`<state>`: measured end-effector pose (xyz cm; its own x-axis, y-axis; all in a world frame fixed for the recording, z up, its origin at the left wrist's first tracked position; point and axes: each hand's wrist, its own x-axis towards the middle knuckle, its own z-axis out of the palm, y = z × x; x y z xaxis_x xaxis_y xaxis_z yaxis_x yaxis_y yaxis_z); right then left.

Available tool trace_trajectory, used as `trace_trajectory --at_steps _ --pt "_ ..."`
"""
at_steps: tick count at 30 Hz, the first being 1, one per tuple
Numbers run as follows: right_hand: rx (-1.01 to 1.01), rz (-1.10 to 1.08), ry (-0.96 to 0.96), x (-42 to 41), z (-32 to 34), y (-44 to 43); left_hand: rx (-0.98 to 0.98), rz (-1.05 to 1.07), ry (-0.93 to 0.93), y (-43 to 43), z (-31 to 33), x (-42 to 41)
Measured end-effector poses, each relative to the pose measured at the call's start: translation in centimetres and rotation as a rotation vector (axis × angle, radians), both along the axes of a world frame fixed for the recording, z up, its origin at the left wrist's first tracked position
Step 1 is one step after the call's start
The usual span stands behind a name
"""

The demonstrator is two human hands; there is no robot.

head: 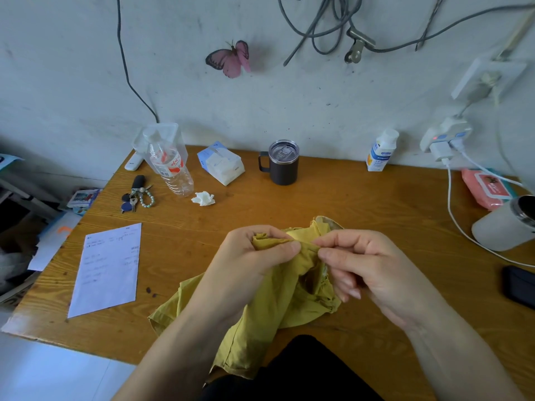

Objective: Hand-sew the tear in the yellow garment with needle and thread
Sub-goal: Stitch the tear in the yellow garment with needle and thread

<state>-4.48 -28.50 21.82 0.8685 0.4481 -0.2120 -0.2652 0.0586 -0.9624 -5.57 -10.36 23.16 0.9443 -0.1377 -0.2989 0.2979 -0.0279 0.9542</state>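
Both grips pinch one raised fold of the yellow garment [278,296] above the bench's [362,198] near edge: left hand [254,256] leftward, right hand [356,261] rightward, fingertips nearly meeting. Needle not discernible.

The garment [269,302] lies on the table [362,204] at 6 o'clock, near the person. The paper [108,270] lies at 9 o'clock. The mug [282,166] stands at 12 o'clock, the bottle [170,166] at 11, the keys [136,195] just beside it.
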Motion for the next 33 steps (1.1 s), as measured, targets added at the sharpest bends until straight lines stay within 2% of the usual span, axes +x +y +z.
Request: trace_trajectory --at_steps 6,12,15,20,29,33 --pt "0.086 0.022 0.084 0.0 -0.2 -0.2 -0.117 -0.052 0.132 0.2 0.5 0.1" --pt "0.095 0.009 0.077 -0.1 -0.4 0.0 -0.135 -0.055 0.154 0.2 0.3 0.1" --pt "0.055 -0.02 0.022 -0.3 -0.7 0.3 -0.163 -0.05 0.162 0.1 0.1 0.1" --pt "-0.098 -0.065 -0.214 -0.5 -1.2 1.1 -0.172 -0.03 0.128 -0.4 -0.2 -0.1" --pt "0.058 -0.02 -0.156 -0.4 -1.7 1.0 -0.269 -0.056 0.172 -0.6 -0.4 -0.3" --pt "-0.127 -0.067 -0.296 -0.1 -1.7 0.7 -0.25 -0.023 0.192 -0.3 -0.5 -0.3"
